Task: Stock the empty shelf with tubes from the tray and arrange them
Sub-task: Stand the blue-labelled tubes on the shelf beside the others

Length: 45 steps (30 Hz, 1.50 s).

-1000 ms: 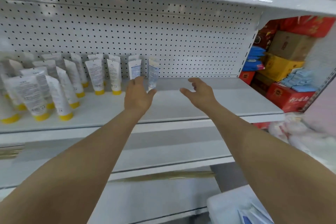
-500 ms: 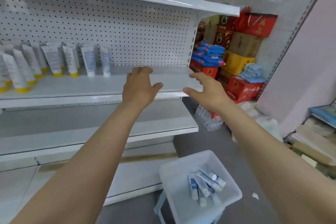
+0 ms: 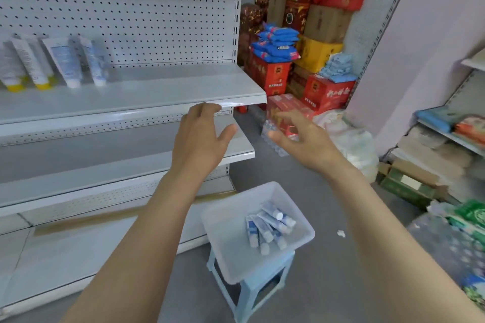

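White and blue tubes [image 3: 265, 228] lie in a heap in the clear tray [image 3: 225, 244], which stands on a pale blue stool [image 3: 249, 296]. More upright tubes [image 3: 64, 60] stand at the left of the shelf [image 3: 144, 94]. The left hand [image 3: 199, 139] and the right hand [image 3: 305, 139] hang in the air above the tray, fingers loose and spread, holding nothing.

Both bare forearms stretch from the near corners toward the far middle, the left forearm [image 3: 147, 231] and the right forearm [image 3: 380, 217] converging. The left grip [image 3: 200, 141] shows its back, fingers straight and pointing away, thumb spread to the right. The right grip [image 3: 307, 144] hangs just beside it at the same height, not touching it, palm turned left, fingers loosely curved, holding nothing.
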Available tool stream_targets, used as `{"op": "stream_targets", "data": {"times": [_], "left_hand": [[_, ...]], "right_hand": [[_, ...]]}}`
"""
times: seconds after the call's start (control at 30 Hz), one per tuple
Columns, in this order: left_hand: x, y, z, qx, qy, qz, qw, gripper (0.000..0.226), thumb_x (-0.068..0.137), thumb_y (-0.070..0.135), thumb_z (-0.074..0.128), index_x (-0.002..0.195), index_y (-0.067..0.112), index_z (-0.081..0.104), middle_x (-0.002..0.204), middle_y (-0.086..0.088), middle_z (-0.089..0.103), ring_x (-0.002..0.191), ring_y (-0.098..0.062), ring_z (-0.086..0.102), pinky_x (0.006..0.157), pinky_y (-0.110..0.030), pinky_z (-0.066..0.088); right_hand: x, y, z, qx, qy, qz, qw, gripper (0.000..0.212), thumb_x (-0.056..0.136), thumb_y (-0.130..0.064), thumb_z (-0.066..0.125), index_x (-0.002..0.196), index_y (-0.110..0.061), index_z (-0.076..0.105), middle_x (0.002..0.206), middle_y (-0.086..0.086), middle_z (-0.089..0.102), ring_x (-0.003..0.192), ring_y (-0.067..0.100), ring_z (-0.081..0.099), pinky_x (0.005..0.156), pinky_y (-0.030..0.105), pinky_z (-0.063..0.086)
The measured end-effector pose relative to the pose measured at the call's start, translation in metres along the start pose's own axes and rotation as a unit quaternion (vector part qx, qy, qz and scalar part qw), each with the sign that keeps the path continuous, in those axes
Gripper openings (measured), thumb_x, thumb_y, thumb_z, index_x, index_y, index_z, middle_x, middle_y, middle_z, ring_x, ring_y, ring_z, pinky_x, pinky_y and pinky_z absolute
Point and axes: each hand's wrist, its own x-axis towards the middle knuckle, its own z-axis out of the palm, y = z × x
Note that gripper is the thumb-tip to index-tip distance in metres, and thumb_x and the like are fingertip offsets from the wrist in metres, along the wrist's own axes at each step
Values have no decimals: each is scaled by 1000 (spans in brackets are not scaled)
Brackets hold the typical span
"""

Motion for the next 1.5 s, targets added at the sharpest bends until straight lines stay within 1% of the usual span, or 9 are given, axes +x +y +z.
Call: {"op": "stream_targets", "data": {"times": [0.33,0.47,0.8,0.97,1.1,1.17,1.23,1.37,1.5], "left_hand": [[74,-17,114,-16,-67,-14,998,51,91,44,60,136,23,48,143,0,43,130,-22,39,101,-35,37],[97,-29,152,2,-94,-25,995,52,90,43,61,136,22,47,143,-1,43,129,-23,40,99,-37,40],[98,-103,268,34,-197,-138,970,48,88,37,66,130,18,52,134,-6,50,121,-29,48,99,-41,42],[62,-150,343,37,-261,-257,930,51,88,45,62,133,23,50,136,-2,49,122,-25,49,96,-36,41],[18,-185,405,27,-323,-354,877,50,88,45,63,130,23,50,130,-6,52,117,-26,52,87,-32,39],[-9,-200,434,17,-337,-395,854,50,87,44,64,129,20,52,128,-7,54,116,-26,53,84,-29,36],[-36,-212,459,6,-351,-430,832,52,86,44,65,129,19,51,128,-8,56,116,-26,53,88,-31,38],[-77,-234,503,2,-375,-483,791,58,85,50,63,131,18,48,130,-7,57,117,-25,54,90,-34,42],[-102,-252,536,-15,-367,-535,761,58,85,48,64,131,17,49,128,-7,58,115,-26,55,92,-36,44]], "right_hand": [[86,78,25,-14,-29,86,996,61,85,-54,66,137,-30,47,135,-2,56,121,16,53,90,24,38],[118,108,45,-15,-44,100,994,62,85,-51,67,139,-27,48,137,0,55,122,16,53,96,25,39],[154,229,149,-25,-206,167,964,60,84,-50,67,135,-24,48,135,3,56,117,22,57,92,29,42],[136,304,220,-24,-353,234,906,63,84,-52,67,136,-21,48,136,4,56,120,22,57,97,31,44],[100,365,271,-39,-418,288,861,57,88,-52,63,131,-15,52,132,4,59,119,24,56,85,25,40],[79,388,296,-27,-444,318,837,45,90,-50,62,114,-13,59,114,6,66,108,26,61,70,23,40],[57,406,320,-5,-454,348,820,34,90,-48,62,93,-14,59,91,4,65,96,26,64,67,27,38],[24,427,362,34,-439,406,801,49,87,-49,64,117,-11,64,110,3,71,104,20,64,83,28,47],[6,437,389,43,-386,423,819,47,86,-49,65,116,-13,61,109,3,71,103,23,64,80,28,46]]}}
